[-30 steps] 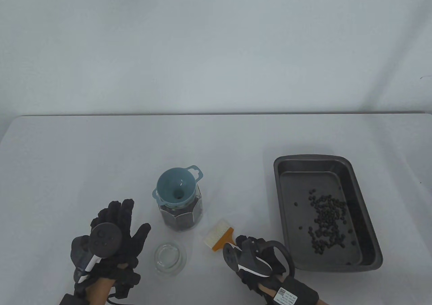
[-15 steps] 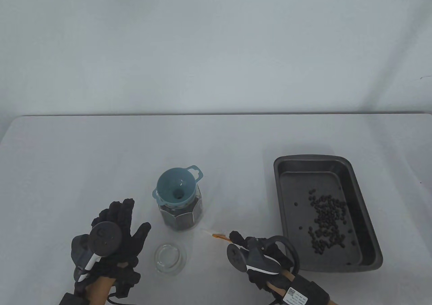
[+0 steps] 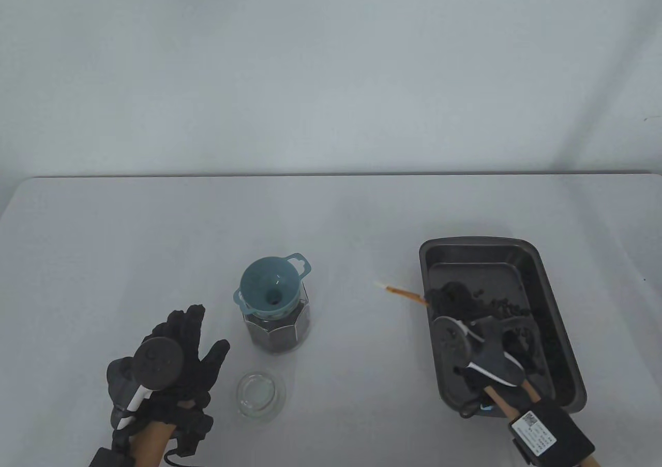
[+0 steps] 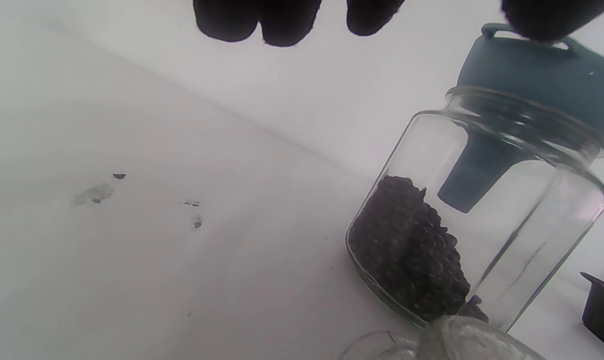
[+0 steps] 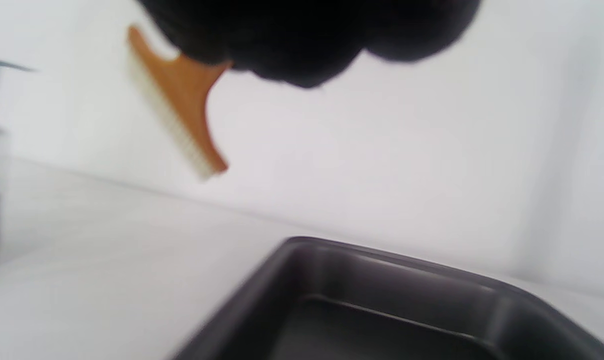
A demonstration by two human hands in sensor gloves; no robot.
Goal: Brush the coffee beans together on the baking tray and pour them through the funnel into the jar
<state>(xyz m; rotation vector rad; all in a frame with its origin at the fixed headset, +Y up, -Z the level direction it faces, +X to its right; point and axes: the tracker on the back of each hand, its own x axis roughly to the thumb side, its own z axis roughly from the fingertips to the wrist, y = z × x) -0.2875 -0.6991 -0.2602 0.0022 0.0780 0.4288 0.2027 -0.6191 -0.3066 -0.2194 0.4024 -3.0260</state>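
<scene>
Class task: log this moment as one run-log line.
right hand: holds orange-handled brush over dark metal baking tray | left hand: idle | blue plastic funnel: in jar

right hand (image 3: 465, 317) carried brush (image 3: 401, 292) over baking tray (image 3: 538, 265)

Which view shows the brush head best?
The right wrist view: the brush shows its orange head and white bristles, though blurred. The table view shows it edge-on, a thin sliver. The left wrist view misses it.
</scene>
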